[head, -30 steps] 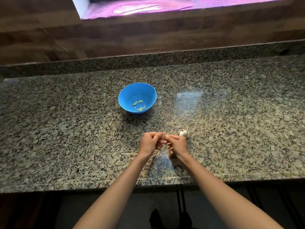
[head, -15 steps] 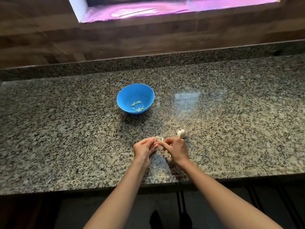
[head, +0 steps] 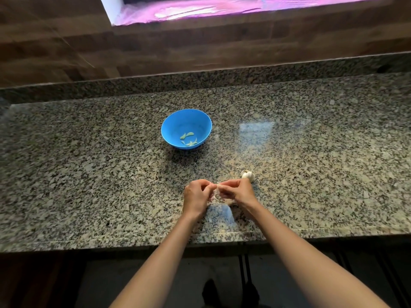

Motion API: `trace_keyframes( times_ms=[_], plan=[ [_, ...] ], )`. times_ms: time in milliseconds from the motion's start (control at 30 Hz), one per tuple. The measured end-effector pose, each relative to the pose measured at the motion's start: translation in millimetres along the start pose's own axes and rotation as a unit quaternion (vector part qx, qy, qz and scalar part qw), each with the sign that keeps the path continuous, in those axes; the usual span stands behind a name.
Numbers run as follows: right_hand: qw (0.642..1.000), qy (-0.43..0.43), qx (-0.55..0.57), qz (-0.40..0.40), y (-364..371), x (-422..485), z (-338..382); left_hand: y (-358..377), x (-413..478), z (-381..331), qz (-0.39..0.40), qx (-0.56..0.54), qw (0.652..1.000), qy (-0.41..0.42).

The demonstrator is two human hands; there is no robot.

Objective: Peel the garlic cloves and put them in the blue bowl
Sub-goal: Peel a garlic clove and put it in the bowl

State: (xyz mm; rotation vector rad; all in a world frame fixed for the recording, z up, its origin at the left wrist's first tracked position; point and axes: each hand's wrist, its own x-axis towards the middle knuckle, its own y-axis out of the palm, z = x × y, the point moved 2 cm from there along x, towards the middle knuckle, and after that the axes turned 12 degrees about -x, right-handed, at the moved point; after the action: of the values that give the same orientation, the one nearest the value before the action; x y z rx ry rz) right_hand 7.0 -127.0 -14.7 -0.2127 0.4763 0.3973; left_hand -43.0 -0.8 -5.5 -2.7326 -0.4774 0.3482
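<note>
Near the front edge of the granite countertop (head: 89, 174), the 2 hands meet fingertip to fingertip. The left hand (head: 196, 196) has its fingers curled and pinches the left end of a small pale garlic clove (head: 218, 186). The right hand (head: 239, 192) pinches the opposite end between thumb and forefinger. The clove sits between the 2 hands and is mostly covered by the fingertips. A thin strip of papery skin (head: 215, 196) hangs below it; whether the strip is attached to the clove cannot be determined.

A partial garlic bulb (head: 248, 175) rests on the countertop just beyond the right hand, close to the knuckles.

The blue bowl (head: 175, 123) stands upright farther back and slightly left, well apart from hands and bulb. Several peeled cloves (head: 189, 138), pale yellow-green, lie grouped at its bottom.

Behind the countertop, a wood-panelled wall (head: 66, 45) rises to a window (head: 222, 7) lit pink-purple.
</note>
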Motion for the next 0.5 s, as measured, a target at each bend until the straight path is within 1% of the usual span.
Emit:
trace_keyframes(
  times_ms=[133,233,300,400,500],
  plan=[
    [0.999,0.011,0.045,0.006,-2.4,-2.5,1.4,-6.2,5.1,-6.3,0.041,0.026,0.999,0.005],
    [1.000,-0.004,0.023,-0.015,-2.1,-1.6,4.3,-5.5,6.7,-6.4,0.038,0.030,0.999,0.003],
    [0.999,-0.004,0.016,-0.037,-2.3,-0.2,4.3,-2.3,5.5,-8.2,0.050,0.034,0.998,0.008],
    [0.999,-0.016,-0.001,-0.041,-1.3,1.1,7.8,-2.2,5.8,-7.5,0.024,0.018,1.000,0.003],
    [0.998,-0.017,0.012,-0.062,-2.1,2.3,13.2,-0.7,3.5,-12.1,0.034,0.033,0.999,0.026]
  ],
)
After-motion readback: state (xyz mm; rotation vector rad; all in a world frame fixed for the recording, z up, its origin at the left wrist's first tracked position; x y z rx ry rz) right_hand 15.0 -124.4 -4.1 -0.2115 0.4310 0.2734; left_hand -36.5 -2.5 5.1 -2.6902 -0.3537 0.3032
